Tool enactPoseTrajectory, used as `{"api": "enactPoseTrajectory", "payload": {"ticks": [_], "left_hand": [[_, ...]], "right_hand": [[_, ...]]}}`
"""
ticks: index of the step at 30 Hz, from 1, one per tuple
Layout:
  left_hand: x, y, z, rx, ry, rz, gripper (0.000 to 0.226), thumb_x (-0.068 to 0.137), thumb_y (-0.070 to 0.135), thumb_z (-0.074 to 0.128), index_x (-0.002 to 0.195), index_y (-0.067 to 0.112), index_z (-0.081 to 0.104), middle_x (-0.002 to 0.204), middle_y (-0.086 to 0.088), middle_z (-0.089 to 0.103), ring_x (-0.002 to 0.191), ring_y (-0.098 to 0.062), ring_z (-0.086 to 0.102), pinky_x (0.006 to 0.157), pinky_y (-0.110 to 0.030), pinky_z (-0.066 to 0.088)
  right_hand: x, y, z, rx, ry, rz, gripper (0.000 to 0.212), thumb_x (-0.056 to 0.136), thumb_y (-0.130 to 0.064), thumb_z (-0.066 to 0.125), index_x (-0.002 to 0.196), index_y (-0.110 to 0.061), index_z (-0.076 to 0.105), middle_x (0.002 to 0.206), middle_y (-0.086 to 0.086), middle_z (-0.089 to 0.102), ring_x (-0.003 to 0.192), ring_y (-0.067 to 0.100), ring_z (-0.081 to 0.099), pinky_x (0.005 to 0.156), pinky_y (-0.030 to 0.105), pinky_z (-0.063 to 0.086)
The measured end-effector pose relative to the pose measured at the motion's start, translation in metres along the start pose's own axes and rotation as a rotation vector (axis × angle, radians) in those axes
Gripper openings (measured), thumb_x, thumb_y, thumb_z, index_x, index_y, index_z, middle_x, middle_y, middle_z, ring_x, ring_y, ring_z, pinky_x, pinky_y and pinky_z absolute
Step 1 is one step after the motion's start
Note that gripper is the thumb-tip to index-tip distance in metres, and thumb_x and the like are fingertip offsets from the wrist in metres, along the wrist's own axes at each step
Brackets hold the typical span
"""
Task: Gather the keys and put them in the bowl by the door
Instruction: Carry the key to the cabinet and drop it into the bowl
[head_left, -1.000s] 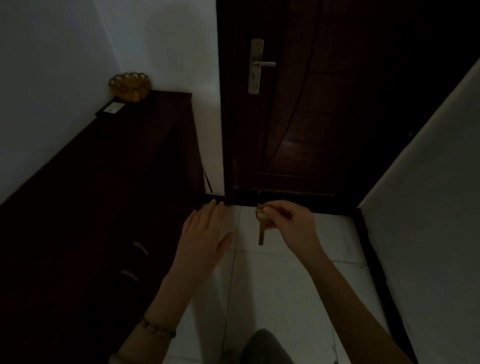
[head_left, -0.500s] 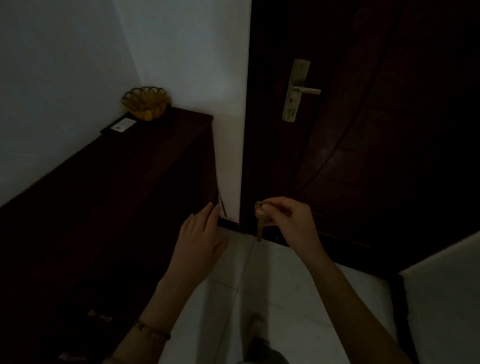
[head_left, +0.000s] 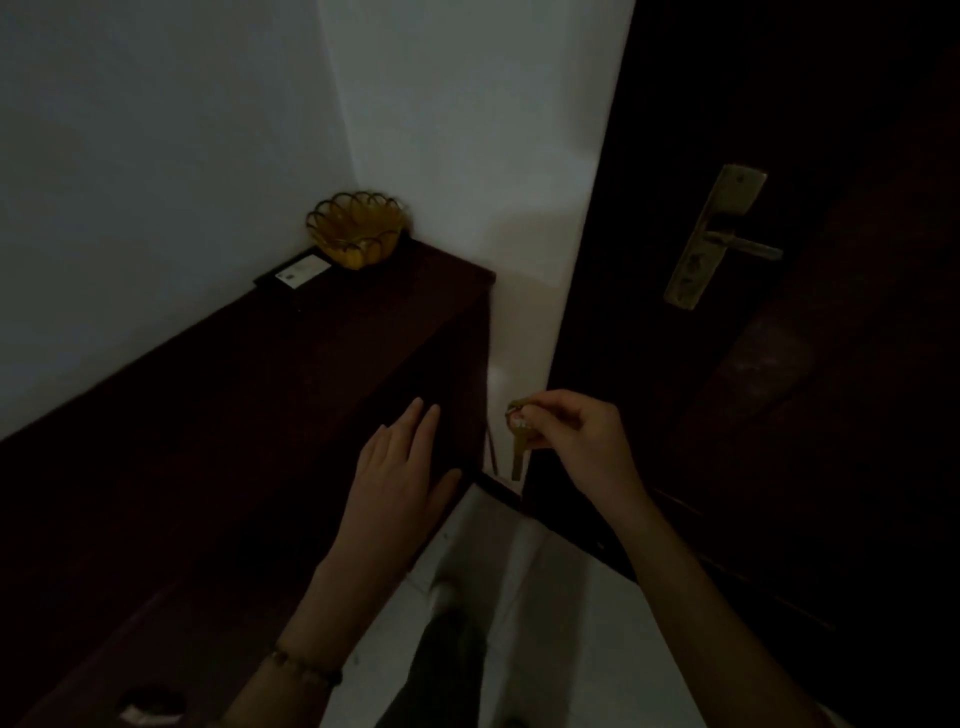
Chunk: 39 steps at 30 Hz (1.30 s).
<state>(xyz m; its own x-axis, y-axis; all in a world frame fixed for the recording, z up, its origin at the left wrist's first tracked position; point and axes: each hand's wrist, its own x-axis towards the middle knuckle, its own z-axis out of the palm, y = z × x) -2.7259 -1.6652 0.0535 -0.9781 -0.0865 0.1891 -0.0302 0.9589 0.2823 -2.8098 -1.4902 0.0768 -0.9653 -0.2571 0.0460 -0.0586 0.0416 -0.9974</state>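
Note:
An amber glass bowl (head_left: 356, 228) with a scalloped rim stands at the far corner of a dark wooden cabinet (head_left: 291, 374), against the white wall beside the door. My right hand (head_left: 576, 441) pinches a ring of keys (head_left: 518, 441) at its top; one brass key hangs straight down. The keys are well below and to the right of the bowl, in front of the cabinet's end. My left hand (head_left: 400, 483) is flat with fingers apart, held in front of the cabinet's side and holding nothing. The room is dim.
A dark wooden door (head_left: 779, 364) with a brass lever handle (head_left: 719, 239) fills the right. A small dark box with a white label (head_left: 296, 273) lies just left of the bowl. Pale floor tiles (head_left: 545, 623) are underfoot, with my leg below.
The view has come closer to the cabinet and door, so the bowl appears larger and lower. Both hands keep their pose, the right still holding the keys.

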Motion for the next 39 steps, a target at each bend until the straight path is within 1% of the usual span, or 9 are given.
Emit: {"api": "enactPoseTrajectory", "payload": {"ticks": [6, 11, 15, 22, 25, 30, 33, 36, 39], "left_hand": [[0.088, -0.045, 0.012, 0.021, 0.049, -0.046, 0.068, 0.088, 0.038, 0.056, 0.143, 0.01, 0.026, 0.15, -0.015, 0.028, 0.134, -0.029, 0.031, 0.111, -0.042, 0.02], [0.169, -0.086, 0.009, 0.053, 0.088, -0.097, 0.07, 0.088, 0.042, 0.053, 0.143, 0.013, 0.022, 0.151, -0.013, 0.026, 0.135, -0.027, 0.028, 0.111, -0.039, 0.016], [0.219, -0.12, 0.001, 0.081, 0.119, -0.125, 0.069, 0.086, 0.041, 0.055, 0.142, 0.01, 0.028, 0.148, -0.015, 0.032, 0.132, -0.029, 0.033, 0.11, -0.04, 0.019], [0.261, -0.16, -0.002, 0.079, 0.113, -0.221, 0.07, 0.085, 0.041, 0.057, 0.141, 0.009, 0.029, 0.146, -0.015, 0.035, 0.132, -0.029, 0.034, 0.109, -0.039, 0.016], [0.27, -0.17, -0.004, 0.071, 0.132, -0.268, 0.068, 0.086, 0.04, 0.058, 0.14, 0.009, 0.031, 0.145, -0.016, 0.037, 0.13, -0.03, 0.036, 0.109, -0.043, 0.023], [0.288, -0.183, -0.009, 0.083, 0.182, -0.367, 0.067, 0.086, 0.036, 0.059, 0.139, 0.005, 0.033, 0.142, -0.019, 0.04, 0.128, -0.034, 0.038, 0.107, -0.047, 0.028], [0.297, -0.187, -0.011, 0.076, 0.192, -0.42, 0.068, 0.087, 0.037, 0.058, 0.14, 0.005, 0.03, 0.142, -0.019, 0.039, 0.129, -0.034, 0.038, 0.107, -0.046, 0.028], [0.303, -0.192, -0.009, 0.087, 0.188, -0.452, 0.068, 0.087, 0.038, 0.057, 0.141, 0.005, 0.029, 0.144, -0.018, 0.037, 0.131, -0.032, 0.036, 0.109, -0.044, 0.025], [0.306, -0.198, -0.008, 0.102, 0.19, -0.483, 0.068, 0.086, 0.038, 0.058, 0.139, 0.005, 0.032, 0.143, -0.018, 0.038, 0.131, -0.032, 0.036, 0.11, -0.042, 0.022]], "right_hand": [[0.102, 0.009, 0.025, -0.05, -0.065, -0.05, 0.018, 0.084, -0.006, 0.062, 0.08, -0.022, 0.07, 0.081, -0.003, 0.07, 0.073, 0.003, 0.067, 0.059, 0.012, 0.052], [0.197, 0.003, 0.055, -0.093, -0.12, -0.075, 0.015, 0.084, -0.006, 0.062, 0.083, -0.019, 0.07, 0.083, 0.002, 0.071, 0.077, 0.01, 0.069, 0.064, 0.022, 0.057], [0.26, -0.004, 0.085, -0.08, -0.155, -0.098, 0.013, 0.084, -0.005, 0.062, 0.084, -0.015, 0.07, 0.083, 0.003, 0.072, 0.078, 0.013, 0.07, 0.065, 0.027, 0.059], [0.335, -0.009, 0.119, -0.067, -0.184, -0.091, 0.011, 0.083, -0.003, 0.062, 0.086, -0.01, 0.07, 0.083, 0.011, 0.071, 0.074, 0.011, 0.069, 0.062, 0.02, 0.056], [0.364, -0.016, 0.13, -0.016, -0.235, -0.099, 0.01, 0.083, -0.001, 0.061, 0.088, -0.006, 0.069, 0.079, 0.006, 0.07, 0.07, 0.005, 0.069, 0.06, 0.015, 0.054], [0.415, -0.021, 0.166, 0.033, -0.337, -0.091, 0.016, 0.083, -0.003, 0.062, 0.08, -0.018, 0.069, 0.088, 0.011, 0.069, 0.079, 0.014, 0.07, 0.063, 0.019, 0.056], [0.447, -0.015, 0.191, -0.043, -0.436, -0.051, 0.019, 0.086, -0.001, 0.057, 0.078, -0.016, 0.064, 0.084, 0.006, 0.064, 0.073, 0.013, 0.067, 0.061, 0.02, 0.057], [0.476, -0.001, 0.214, -0.189, -0.517, 0.023, 0.018, 0.085, 0.0, 0.058, 0.076, -0.015, 0.061, 0.083, 0.001, 0.061, 0.073, 0.013, 0.064, 0.067, 0.028, 0.059], [0.497, 0.018, 0.233, -0.472, -0.596, -0.014, 0.013, 0.078, -0.008, 0.068, 0.073, -0.019, 0.064, 0.085, 0.008, 0.068, 0.072, 0.013, 0.066, 0.067, 0.03, 0.057]]}}
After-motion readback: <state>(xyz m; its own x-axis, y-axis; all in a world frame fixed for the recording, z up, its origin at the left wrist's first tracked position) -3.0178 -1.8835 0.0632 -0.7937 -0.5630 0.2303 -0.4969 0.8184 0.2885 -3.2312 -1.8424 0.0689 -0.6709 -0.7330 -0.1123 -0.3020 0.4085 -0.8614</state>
